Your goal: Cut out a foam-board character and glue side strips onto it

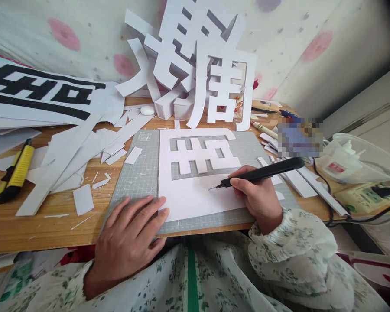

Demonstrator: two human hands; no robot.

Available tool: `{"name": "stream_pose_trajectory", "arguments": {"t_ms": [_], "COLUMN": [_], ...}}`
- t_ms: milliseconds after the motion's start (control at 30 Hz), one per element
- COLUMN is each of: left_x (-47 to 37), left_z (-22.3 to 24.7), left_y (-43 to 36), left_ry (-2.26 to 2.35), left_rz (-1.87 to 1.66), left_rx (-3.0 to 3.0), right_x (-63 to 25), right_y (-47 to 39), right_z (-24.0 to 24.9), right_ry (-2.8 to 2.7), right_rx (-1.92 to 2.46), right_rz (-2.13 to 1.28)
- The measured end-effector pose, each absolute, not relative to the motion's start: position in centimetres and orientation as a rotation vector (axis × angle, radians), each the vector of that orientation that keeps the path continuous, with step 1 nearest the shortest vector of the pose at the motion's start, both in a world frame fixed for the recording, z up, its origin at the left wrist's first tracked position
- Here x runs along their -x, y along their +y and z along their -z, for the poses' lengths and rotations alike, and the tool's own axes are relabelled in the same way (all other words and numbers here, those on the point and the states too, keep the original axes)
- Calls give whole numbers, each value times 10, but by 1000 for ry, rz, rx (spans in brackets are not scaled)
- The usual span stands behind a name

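My right hand (258,195) grips a black craft knife (263,171) like a pen. The knife's thin metal tip is over the lower part of a white sheet (195,199), close to its surface; whether it touches I cannot tell. A blocky character shape (203,154) with cut-out gaps forms the sheet's upper part. Under the sheet lies a grey gridded cutting mat (134,180). My left hand (133,229) rests with spread fingers on the mat's front left, its fingertips at the sheet's left edge. Nothing is in that hand.
Tall white cut-out characters (221,82) stand behind the mat. To the left are white strips (61,160), a yellow utility knife (14,173) and a sheet with black lettering (45,93). A power strip (360,197) with cords and a clear plastic bowl (373,151) stand at right.
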State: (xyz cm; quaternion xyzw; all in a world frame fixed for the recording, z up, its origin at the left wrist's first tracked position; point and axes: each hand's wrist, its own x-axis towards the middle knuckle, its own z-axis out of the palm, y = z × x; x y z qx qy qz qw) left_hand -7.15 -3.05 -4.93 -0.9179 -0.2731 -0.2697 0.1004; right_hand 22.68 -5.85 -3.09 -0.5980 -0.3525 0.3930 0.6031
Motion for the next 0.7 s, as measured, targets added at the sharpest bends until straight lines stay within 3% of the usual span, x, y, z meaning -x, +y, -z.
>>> {"name": "stream_pose_trajectory", "arguments": {"t_ms": [700], "left_x": [72], "left_z": [49], "left_y": [-30], "left_ry": [-800], "left_rz": [797], "left_rx": [2720], "right_x": [-256], "right_y": [-66], "right_z": [34], "right_ry": [-816], "right_rx": [1390], "right_rz": [-890]}}
